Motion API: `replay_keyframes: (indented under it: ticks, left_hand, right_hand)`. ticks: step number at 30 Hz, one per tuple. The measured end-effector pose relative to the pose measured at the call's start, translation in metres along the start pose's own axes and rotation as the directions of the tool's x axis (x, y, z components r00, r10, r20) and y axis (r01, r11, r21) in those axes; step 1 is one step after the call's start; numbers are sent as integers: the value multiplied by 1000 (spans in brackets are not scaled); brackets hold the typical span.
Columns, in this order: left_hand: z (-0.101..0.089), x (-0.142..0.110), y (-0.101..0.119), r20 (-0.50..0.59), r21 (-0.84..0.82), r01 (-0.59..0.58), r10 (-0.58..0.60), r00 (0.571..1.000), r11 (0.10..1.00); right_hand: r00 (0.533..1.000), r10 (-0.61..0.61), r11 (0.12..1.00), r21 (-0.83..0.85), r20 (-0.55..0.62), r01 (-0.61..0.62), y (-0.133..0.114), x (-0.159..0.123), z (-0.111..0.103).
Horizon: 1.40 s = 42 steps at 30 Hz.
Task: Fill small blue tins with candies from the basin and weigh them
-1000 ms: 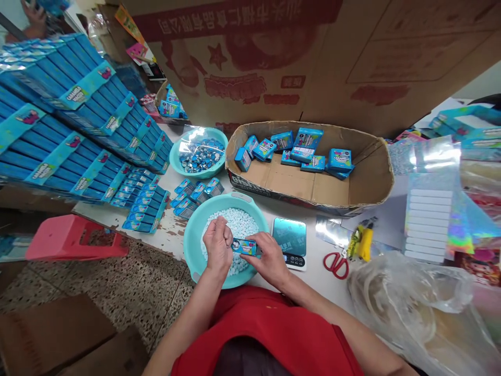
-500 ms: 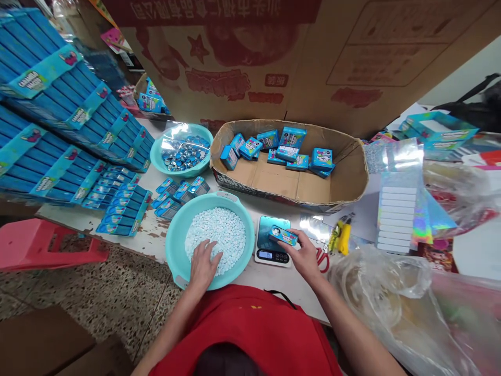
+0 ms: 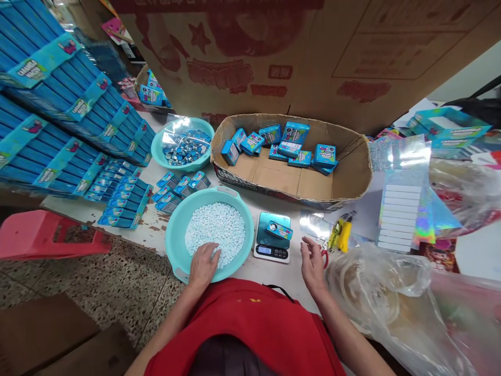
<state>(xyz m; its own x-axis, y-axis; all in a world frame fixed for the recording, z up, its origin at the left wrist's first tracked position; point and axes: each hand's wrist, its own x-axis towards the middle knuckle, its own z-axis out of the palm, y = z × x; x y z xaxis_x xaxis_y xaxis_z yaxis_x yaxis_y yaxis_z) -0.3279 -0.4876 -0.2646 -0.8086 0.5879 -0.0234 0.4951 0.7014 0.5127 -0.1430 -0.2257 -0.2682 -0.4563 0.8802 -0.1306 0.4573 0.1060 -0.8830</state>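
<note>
My left hand (image 3: 203, 265) rests on the small pale candies (image 3: 216, 228) at the near side of a turquoise basin (image 3: 170, 235). Its fingers are curled down and close together; whether candies are inside them is hidden. A blue candy box (image 3: 279, 230) with a round hole on its upper side lies tilted across the plate of a small digital scale (image 3: 273, 254). Just right of the scale, my right hand (image 3: 312, 262) is open and holds nothing, its fingers apart and off the box.
Several blue boxes stand behind the basin. A cardboard tray (image 3: 270, 180) holds more boxes. A second bowl (image 3: 158, 151) contains shiny round pieces. Red scissors (image 3: 324, 257), a yellow cutter (image 3: 344, 236) and a plastic bag (image 3: 376, 292) lie to the right. Stacked display boxes (image 3: 78, 109) rise at left.
My right hand has let go of the blue candy box on the scale and drawn back to the right. My left hand's fingers, spread before, are now drawn together on the candies.
</note>
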Motion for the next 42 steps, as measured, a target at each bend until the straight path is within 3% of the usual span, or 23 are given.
replay_keyframes:
  ticks: [10,23,27,34,36,38,40,42]
  left_hand:
    - [1,0,0,13,-50,39,-38,999,998]
    - [1,-2,2,40,-76,111,-108,993,991]
    - [1,-2,2,39,-113,119,-115,993,986]
    - [0,4,2,26,-294,214,-216,976,931]
    - [-2,9,5,30,-409,284,-299,954,867]
    - [-6,15,13,61,-572,365,-405,912,735]
    - [-15,24,26,140,-750,412,-485,863,517]
    - [-26,34,43,234,-883,395,-493,838,252]
  right_hand:
    - [999,1,998,-68,-35,-4,27,-14,-10]
    - [999,38,996,-84,-22,-39,34,-7,-3]
    - [1000,30,998,-61,-8,-30,27,-10,-1]
    - [978,-158,981,-92,134,171,-7,12,25]
    - [976,-144,981,-104,165,163,-19,23,30]
    - [968,-164,975,-118,192,188,-37,31,30]
    - [938,-262,947,-126,227,295,-64,32,26]
    - [866,-421,883,-97,268,459,-96,26,24]
